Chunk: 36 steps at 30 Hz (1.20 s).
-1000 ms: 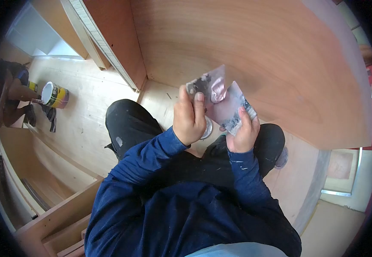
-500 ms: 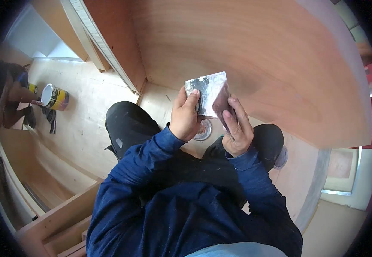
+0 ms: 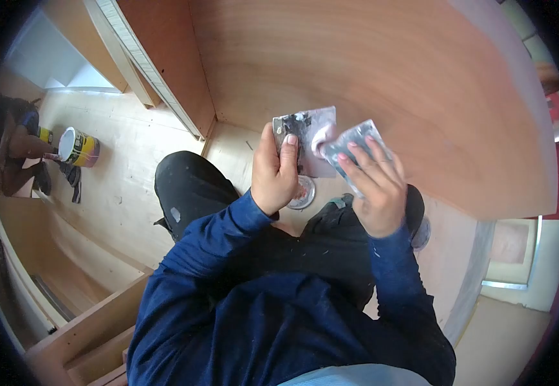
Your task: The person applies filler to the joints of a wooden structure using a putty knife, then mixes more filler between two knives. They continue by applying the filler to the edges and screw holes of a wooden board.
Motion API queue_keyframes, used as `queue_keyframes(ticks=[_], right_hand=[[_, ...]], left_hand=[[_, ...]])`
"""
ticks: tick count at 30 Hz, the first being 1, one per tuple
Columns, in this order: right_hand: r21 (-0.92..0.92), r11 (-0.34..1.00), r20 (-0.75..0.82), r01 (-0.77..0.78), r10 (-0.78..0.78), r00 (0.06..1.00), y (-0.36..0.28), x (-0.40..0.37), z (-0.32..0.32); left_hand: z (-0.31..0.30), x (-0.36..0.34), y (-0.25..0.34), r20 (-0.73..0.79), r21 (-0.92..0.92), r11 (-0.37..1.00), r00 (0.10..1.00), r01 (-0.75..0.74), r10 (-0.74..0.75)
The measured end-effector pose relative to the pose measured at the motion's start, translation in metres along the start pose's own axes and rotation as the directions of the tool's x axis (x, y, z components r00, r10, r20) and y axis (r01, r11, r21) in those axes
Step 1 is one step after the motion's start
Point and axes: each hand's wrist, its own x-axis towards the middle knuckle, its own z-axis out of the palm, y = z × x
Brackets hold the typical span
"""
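My left fingers (image 3: 288,154) grip a flat plate (image 3: 315,162) by its left side; my right fingers (image 3: 361,159) grip a second plate (image 3: 354,137), tilted. Pink paste (image 3: 321,137) spans the gap between both plates. A round dish (image 3: 304,194) rests on the floor (image 3: 128,154) below.

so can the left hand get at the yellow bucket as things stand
Probably not: the yellow bucket sits well past the left knee, and the left hand is holding a smeared plate.
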Motion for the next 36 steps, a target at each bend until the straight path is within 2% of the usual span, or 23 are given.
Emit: queue_keyframes(ticks=[5, 7, 9, 10, 11, 13, 15, 16, 17, 18, 19, 21, 22, 23, 25, 26, 27, 29, 30, 31, 32, 35, 36], right_hand=[[0.016, 0.999, -0.027, -0.045, 0.045, 0.999, 0.002, 0.008, 0.013], [-0.001, 1.000, 0.048, -0.026, 0.026, 0.999, 0.001, 0.012, 0.002], [0.248, 0.966, -0.071, -0.077, 0.097, 0.993, -0.002, 0.010, 0.004], [0.249, 0.965, -0.075, -0.080, 0.102, 0.992, -0.004, 0.007, 0.012], [0.268, 0.959, -0.075, -0.093, 0.117, 0.990, -0.005, 0.001, 0.026], [0.285, 0.953, -0.066, -0.101, 0.124, 0.990, -0.005, -0.007, 0.038], [0.403, 0.902, -0.083, -0.155, 0.205, 0.975, 0.000, -0.010, 0.044], [0.256, 0.957, -0.030, -0.134, 0.146, 0.989, 0.012, -0.023, 0.048], [0.260, 0.956, -0.028, -0.136, 0.148, 0.989, 0.021, -0.041, 0.056], [0.407, 0.800, 0.080, -0.441, 0.450, 0.890, 0.023, -0.050, 0.061], [0.495, 0.538, 0.234, -0.683, 0.674, 0.701, 0.026, -0.057, 0.063], [0.845, 0.076, 0.258, -0.529, 0.809, 0.528, 0.024, -0.056, 0.051], [0.947, -0.028, 0.194, -0.321, 0.844, 0.500, 0.010, -0.042, 0.044], [0.948, -0.025, 0.189, -0.317, 0.845, 0.500, 0.004, -0.042, 0.046], [0.951, -0.200, 0.293, -0.234, 0.820, 0.492, -0.005, -0.045, 0.049], [0.941, -0.190, 0.308, -0.279, 0.819, 0.484, -0.009, -0.042, 0.056], [0.817, 0.269, 0.131, -0.509, 0.775, 0.619, -0.015, -0.040, 0.063], [0.909, -0.100, 0.300, -0.405, 0.831, 0.468, -0.022, -0.028, 0.066], [0.909, -0.102, 0.301, -0.403, 0.830, 0.469, -0.017, -0.033, 0.072], [0.789, 0.296, 0.097, -0.539, 0.806, 0.584, -0.009, -0.041, 0.083], [0.517, 0.637, -0.062, -0.572, 0.694, 0.717, 0.001, -0.048, 0.089], [0.616, 0.590, -0.194, -0.521, 0.756, 0.625, 0.027, -0.034, 0.078], [0.506, 0.757, -0.327, -0.414, 0.612, 0.720, 0.032, -0.025, 0.068]], left_hand=[[0.002, -0.003, 0.005, 0.013, 0.090, 0.996, 1.000, -0.029, 0.028], [0.002, 0.000, -0.003, 0.026, 0.095, 0.995, 0.999, -0.039, 0.037], [0.001, 0.001, -0.003, 0.005, 0.000, 1.000, 1.000, -0.001, 0.001], [-0.001, 0.004, -0.009, 0.057, -0.264, 0.945, 0.981, 0.194, -0.186], [-0.001, 0.004, -0.010, 0.057, -0.264, 0.945, 0.981, 0.193, -0.185], [-0.001, 0.002, -0.010, 0.046, -0.510, 0.830, 0.971, 0.225, -0.235], [-0.004, 0.005, -0.009, 0.029, -0.556, 0.802, 0.970, 0.217, -0.242], [-0.006, 0.007, -0.006, 0.026, -0.567, 0.800, 0.975, 0.198, -0.223], [-0.008, 0.008, -0.003, 0.028, -0.576, 0.796, 0.978, 0.184, -0.206], [-0.008, 0.010, -0.004, 0.028, -0.573, 0.798, 0.978, 0.187, -0.209], [-0.008, 0.010, -0.004, -0.052, -0.461, 0.876, 0.982, 0.138, -0.182], [-0.007, 0.007, -0.005, -0.135, -0.339, 0.935, 0.979, 0.101, -0.155], [-0.008, 0.006, -0.005, -0.159, -0.216, 0.974, 0.983, 0.060, -0.096], [-0.009, 0.006, -0.006, -0.172, -0.090, 0.996, 0.985, 0.014, -0.030], [0.000, 0.003, -0.006, -0.190, -0.125, 0.992, 0.982, -0.005, -0.019], [0.003, -0.002, -0.004, -0.185, -0.089, 0.995, 0.982, -0.046, 0.029], [0.006, -0.005, 0.000, -0.178, -0.054, 0.995, 0.981, -0.089, 0.078], [0.004, -0.011, 0.002, -0.073, 0.214, 0.959, 0.976, -0.187, 0.207], [0.002, -0.014, 0.001, -0.042, 0.284, 0.936, 0.972, -0.209, 0.230], [0.001, -0.016, -0.002, -0.007, 0.353, 0.906, 0.968, -0.233, 0.251], [0.000, -0.018, -0.004, -0.003, 0.354, 0.905, 0.967, -0.237, 0.254], [-0.003, -0.019, -0.008, 0.179, 0.371, 0.886, 0.957, -0.279, 0.227], [-0.002, -0.016, -0.006, 0.170, 0.214, 0.976, 0.985, -0.028, -0.009]])
